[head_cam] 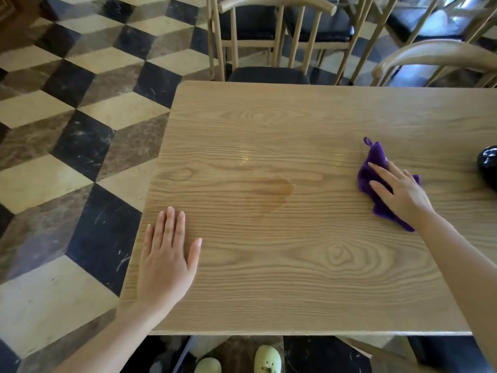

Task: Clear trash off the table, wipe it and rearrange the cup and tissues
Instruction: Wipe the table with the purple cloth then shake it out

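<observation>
Seen from above: a light wooden table (309, 278) with bold grain, taking up the centre and right of the view.

On the near left corner, the left hand (166, 262) lying flat, palm down, fingers straight and close together, thumb out to the right, gripping nothing.

On the right side, the right hand (398, 189) spread flat on a crumpled purple cloth (376, 168), fingers extended and pointing left, pressing it to the tabletop rather than clutching it. Cloth showing beyond the fingertips to the far side, with a small loop at its far tip, and trailing out near the wrist.

Between the two hands, a brownish wet stain (271, 188) in the middle of the table, with a glint of moisture just beyond it.

At the far right edge, cut off by the frame, a shiny black object (488, 164), possibly a cup but too little showing to tell. Well apart from the cloth.

Beyond the far edge, wooden chairs (269, 36) with dark seat cushions. To the left, a floor (67, 117) of cream, brown and black tiles in a cube pattern. Below the near edge, pale green shoes (267, 359).
</observation>
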Action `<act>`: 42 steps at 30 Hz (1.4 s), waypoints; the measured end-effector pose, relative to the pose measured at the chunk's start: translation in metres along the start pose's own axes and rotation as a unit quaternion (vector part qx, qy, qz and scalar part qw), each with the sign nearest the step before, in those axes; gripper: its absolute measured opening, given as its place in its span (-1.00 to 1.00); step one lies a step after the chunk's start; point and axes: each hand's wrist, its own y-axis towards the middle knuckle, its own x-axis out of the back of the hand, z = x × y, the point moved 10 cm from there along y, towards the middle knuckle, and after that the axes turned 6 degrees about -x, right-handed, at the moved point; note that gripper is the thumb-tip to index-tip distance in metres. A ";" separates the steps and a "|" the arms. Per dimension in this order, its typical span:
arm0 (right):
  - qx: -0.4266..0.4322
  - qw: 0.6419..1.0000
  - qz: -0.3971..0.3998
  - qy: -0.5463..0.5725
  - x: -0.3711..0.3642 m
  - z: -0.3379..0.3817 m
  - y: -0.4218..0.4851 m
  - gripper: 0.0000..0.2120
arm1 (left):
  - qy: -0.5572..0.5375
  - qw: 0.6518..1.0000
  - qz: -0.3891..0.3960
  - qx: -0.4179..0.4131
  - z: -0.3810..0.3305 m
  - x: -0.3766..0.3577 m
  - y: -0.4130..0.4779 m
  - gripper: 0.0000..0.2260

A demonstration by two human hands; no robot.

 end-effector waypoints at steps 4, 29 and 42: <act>0.009 0.998 -0.009 0.059 -0.004 0.029 -0.011 -0.66 | -0.002 1.000 0.004 0.000 -0.001 0.000 -0.001 -0.35; 0.107 0.989 0.051 0.086 -0.139 0.392 -0.053 -0.62 | -0.011 0.994 0.026 -0.109 0.002 0.010 -0.045 -0.39; 0.240 0.970 0.047 0.004 -0.152 0.434 -0.085 -0.58 | -0.006 0.993 0.025 -0.115 0.007 0.008 -0.060 -0.41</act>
